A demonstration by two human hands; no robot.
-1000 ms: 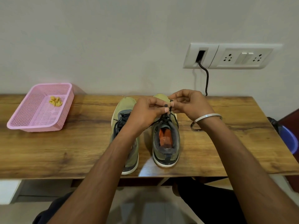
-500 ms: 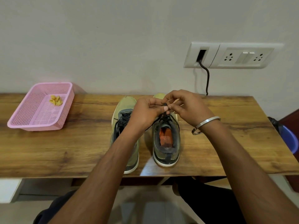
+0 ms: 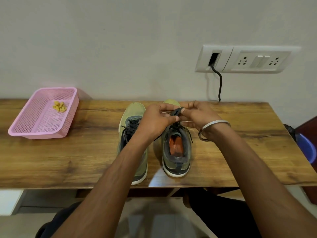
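Two olive-green sneakers stand side by side on a wooden table [image 3: 51, 160], toes toward the wall. The right sneaker [image 3: 176, 158] has an orange insole and dark laces [image 3: 175, 112]. Above its tongue, my left hand [image 3: 157, 120] and my right hand [image 3: 199, 115] both pinch those laces, holding a loop between the fingertips. The left sneaker [image 3: 130, 121] lies partly under my left forearm, its dark laces loose. A silver bangle sits on my right wrist.
A pink mesh basket [image 3: 22, 127] with a small yellow clump [image 3: 59, 106] stands at the table's back left. A socket plate [image 3: 247, 59] with a black cable hangs on the wall behind. A blue bin [image 3: 307, 148] is beside the table's right end.
Both hands stayed over the right sneaker's laces. The right hand shifted a little to the right and the lace loop now shows between the fingertips.
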